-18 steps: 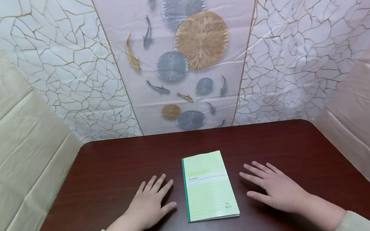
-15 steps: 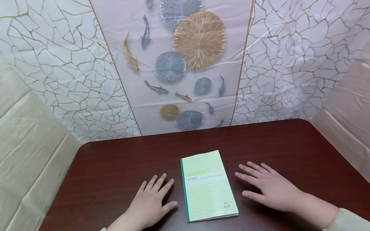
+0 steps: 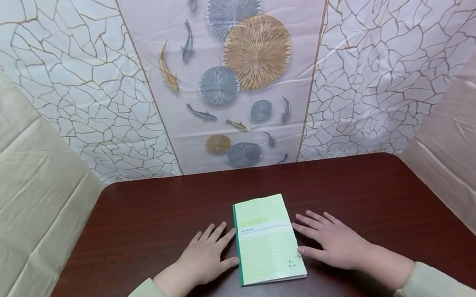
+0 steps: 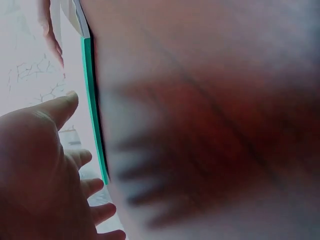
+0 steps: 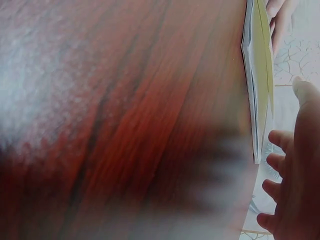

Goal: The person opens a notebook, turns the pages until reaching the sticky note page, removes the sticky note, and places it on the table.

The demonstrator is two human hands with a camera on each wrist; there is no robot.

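A closed notebook (image 3: 268,244) with a pale green cover and dark green spine lies flat on the table in the head view. Its cover reads "Gambit". My left hand (image 3: 204,257) is spread at its left side, thumb tip and index fingertip right at the spine. On the opposite side my right hand (image 3: 333,242), fingers also spread, has its thumb and index fingertips at the right edge. The left wrist view shows the green spine (image 4: 92,100) beyond the left thumb. In the right wrist view, the page edges (image 5: 254,90) stand slightly parted near the right hand (image 5: 300,165).
The dark reddish-brown table (image 3: 160,202) has rounded far corners. Behind it hangs a patterned cloth (image 3: 234,119) with fish and round leaf prints. Pale fabric panels (image 3: 12,196) close in both sides.
Both hands have moved inward toward the notebook, the left hand to the right and the right hand to the left. Their fingertips are now at its edges. The notebook stays in place.
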